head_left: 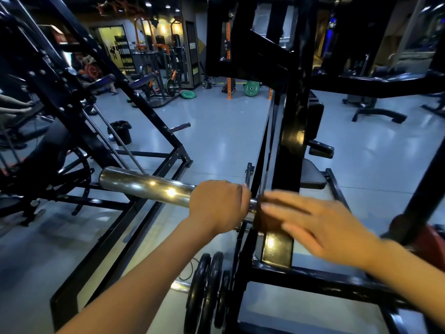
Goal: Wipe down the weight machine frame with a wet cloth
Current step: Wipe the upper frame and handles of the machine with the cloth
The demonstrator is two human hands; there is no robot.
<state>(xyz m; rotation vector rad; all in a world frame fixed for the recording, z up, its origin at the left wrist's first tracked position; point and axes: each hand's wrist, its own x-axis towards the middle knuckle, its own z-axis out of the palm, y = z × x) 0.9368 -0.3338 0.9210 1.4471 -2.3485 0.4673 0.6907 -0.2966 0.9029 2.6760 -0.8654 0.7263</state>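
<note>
1. Weight machine frame (pixel 290 145): black steel upright, glossy, rising through the middle of the view from a low base rail near the bottom right.
2. Chrome weight sleeve (pixel 144 186): sticks out leftward from the upright, bare of plates, catching bright reflections.
3. Left hand (pixel 218 204): wrapped round the chrome sleeve close to the upright, fingers curled over the far side.
4. Right hand (pixel 313 221): blurred, fingers straight and spread, laid flat over a dark brown cloth (pixel 265 216) and pressing it against the front face of the upright, just beside the left hand.
5. Cloth: folded into a small pad, covering the upright right where the sleeve joins it; wetness cannot be told.
6. Black weight plates (pixel 207 292): three on edge, side by side, low at the foot of the frame.
7. Black bin (pixel 122 131): stands on the grey floor, mid-left, behind another machine's slanted bars; lined with a dark bag, contents not visible.
8. Green plates (pixel 251 88): one upright by an orange rack in the distance, another lying flat on the floor to its left.
</note>
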